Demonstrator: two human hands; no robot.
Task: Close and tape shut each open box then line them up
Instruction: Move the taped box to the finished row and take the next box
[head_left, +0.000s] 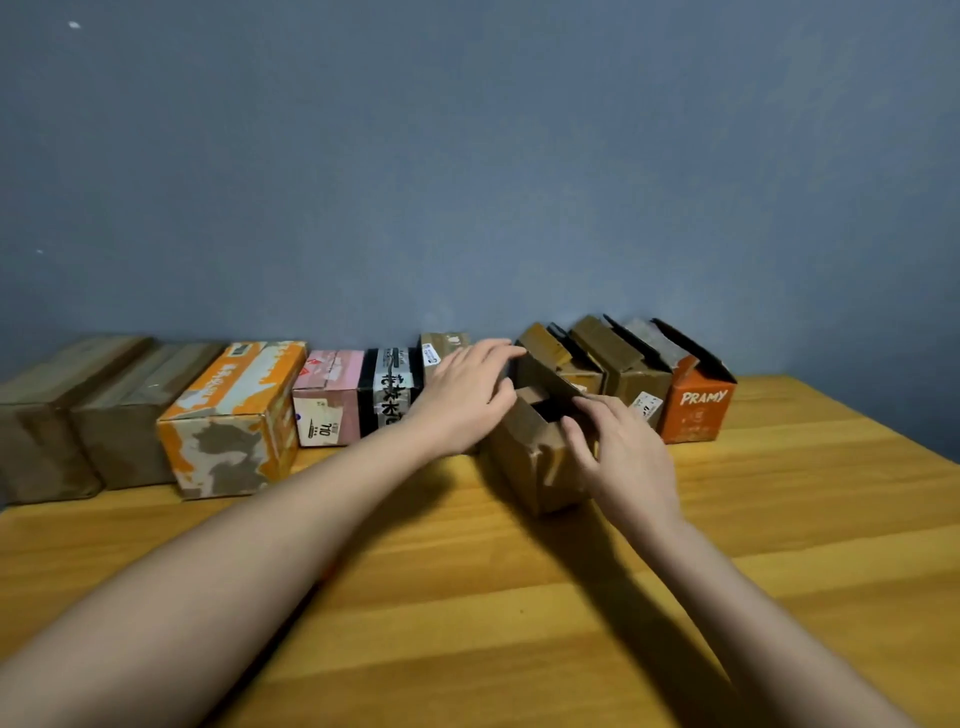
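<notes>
A small brown cardboard box (535, 457) stands on the wooden table in front of the row, its top still gaping with dark space inside. My left hand (462, 395) lies flat over its left flap, fingers straight and reaching to the far flap. My right hand (618, 447) touches the right flap near the front corner with loosely bent fingers. Behind, along the wall, closed boxes line up to the left: two brown ones (119, 415), an orange and white one (234, 421), a pink one (327, 400), a black and white one (392, 395).
To the right of the held box stand open boxes with raised flaps: two brown ones (618, 369) and an orange box marked PRAMY (696, 410). The wooden table (467, 597) stretches toward me. A blue wall (467, 156) rises right behind the row.
</notes>
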